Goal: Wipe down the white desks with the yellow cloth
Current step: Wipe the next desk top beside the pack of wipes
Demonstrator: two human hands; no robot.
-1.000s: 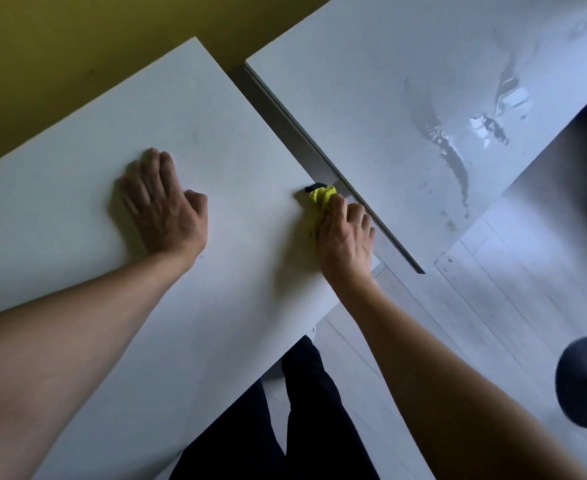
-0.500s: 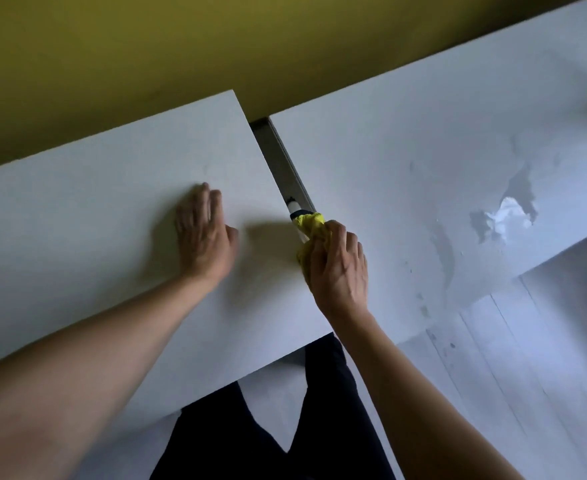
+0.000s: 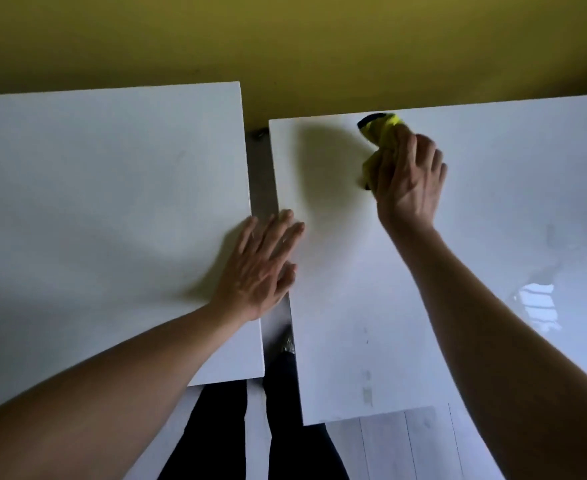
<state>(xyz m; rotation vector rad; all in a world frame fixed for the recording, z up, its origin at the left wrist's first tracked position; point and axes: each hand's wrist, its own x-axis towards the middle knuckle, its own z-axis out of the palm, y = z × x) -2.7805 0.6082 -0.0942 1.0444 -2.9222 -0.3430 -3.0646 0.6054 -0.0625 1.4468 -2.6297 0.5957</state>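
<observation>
Since half a second ago the cloth has left the gap between the two desks and now lies on the right desk, far along its top and close to the far edge, while the left hand has slid right to the edge of the left desk. The cloth is bunched into a soft wad, yellow with a dark trim showing at its far end; I judge it light and limp, likely to flatten and spread under pressure, and best held by gathering the bulk into the palm so that a broad face stays down on the surface. The right hand does about that: its fingers curl over the near part of the wad and press it to the desk, with the far end sticking out past the fingertips. How the thumb lies cannot be told, as it is hidden under the hand. The left hand holds nothing; it lies flat, fingers straight and slightly spread, its palm on the left desk's right edge and its fingertips reaching across the gap to touch the right desk. A glossy patch shines toward the near right of the right desk, and small marks show near its near edge. Behind both desks stands a yellow wall.
</observation>
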